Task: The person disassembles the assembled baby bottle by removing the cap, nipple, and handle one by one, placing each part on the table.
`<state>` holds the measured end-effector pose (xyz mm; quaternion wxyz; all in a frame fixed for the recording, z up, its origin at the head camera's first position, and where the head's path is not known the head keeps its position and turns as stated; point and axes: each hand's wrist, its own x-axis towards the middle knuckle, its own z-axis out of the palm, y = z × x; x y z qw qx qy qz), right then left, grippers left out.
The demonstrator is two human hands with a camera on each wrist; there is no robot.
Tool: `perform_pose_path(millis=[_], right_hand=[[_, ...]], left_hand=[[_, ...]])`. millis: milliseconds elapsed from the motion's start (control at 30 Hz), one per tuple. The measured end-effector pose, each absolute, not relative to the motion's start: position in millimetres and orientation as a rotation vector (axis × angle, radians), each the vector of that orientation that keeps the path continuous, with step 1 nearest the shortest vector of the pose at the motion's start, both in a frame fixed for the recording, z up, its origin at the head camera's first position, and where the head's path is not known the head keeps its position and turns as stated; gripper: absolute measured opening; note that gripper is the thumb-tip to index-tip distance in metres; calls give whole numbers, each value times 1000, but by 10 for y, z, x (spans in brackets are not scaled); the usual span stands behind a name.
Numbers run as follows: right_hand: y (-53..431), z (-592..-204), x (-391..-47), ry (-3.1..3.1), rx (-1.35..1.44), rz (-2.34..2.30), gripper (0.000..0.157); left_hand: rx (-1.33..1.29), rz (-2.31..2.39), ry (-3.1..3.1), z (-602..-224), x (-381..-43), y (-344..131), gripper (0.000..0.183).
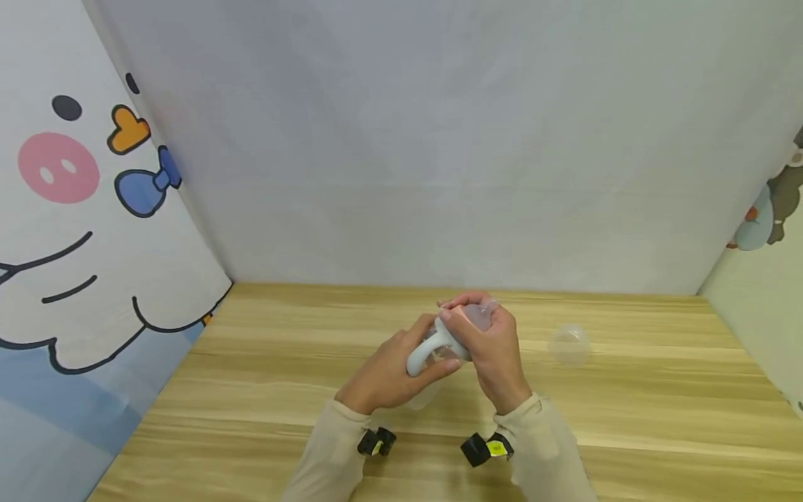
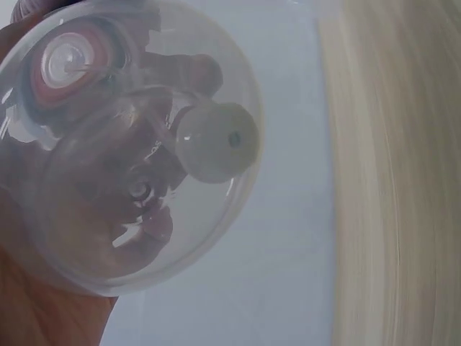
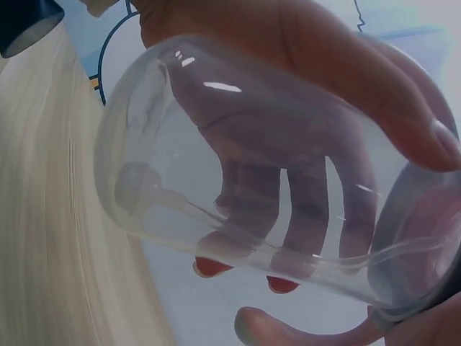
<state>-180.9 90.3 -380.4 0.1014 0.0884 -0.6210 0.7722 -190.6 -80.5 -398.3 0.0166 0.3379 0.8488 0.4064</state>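
Observation:
Both hands are on a clear baby bottle (image 3: 194,158) above the wooden table. My left hand (image 1: 392,366) grips its body, fingers wrapped round the clear wall. My right hand (image 1: 498,352) holds the top end, thumb and fingers curled about the collar beside a translucent nipple (image 1: 482,315). A pale blue-grey handle (image 1: 422,354) curves out between the hands. Inside the bottle runs a thin straw (image 3: 252,227) ending in a round weight (image 2: 216,142). The pink inner part (image 3: 432,227) of the collar shows through the wall. The bottle lies tilted, its base toward me.
A clear dome-shaped cap (image 1: 569,345) sits on the wooden table (image 1: 652,390), right of the hands. Behind the table rises a plain pale backdrop (image 1: 452,174). A cartoon-printed panel (image 1: 94,279) stands along the left side. Black wrist cameras (image 1: 477,450) are strapped near both sleeves.

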Motion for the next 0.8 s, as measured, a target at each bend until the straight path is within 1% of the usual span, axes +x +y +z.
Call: perform_pose_path(millis=[167, 400, 533, 667, 800], right_hand=[[908, -3799, -1806, -1830, 338, 2291, 10], [952, -3780, -1793, -1833, 541, 2310, 10], [992, -3788, -1815, -1821, 627, 2329, 12], [1075, -3808, -1853, -1800, 636, 2285, 18], [1181, -3794, -1882, -1733, 518, 2242, 18]], left_hand=[[1041, 1300, 2609, -3981, -1883, -838, 50], [1104, 1426, 2383, -3954, -1867, -887, 56], [1094, 1407, 2447, -3934, -1864, -894, 50], [1052, 1380, 2580, -3936, -1874, -937, 46], [1035, 1359, 2659, -3930, -1894, -999, 47]])
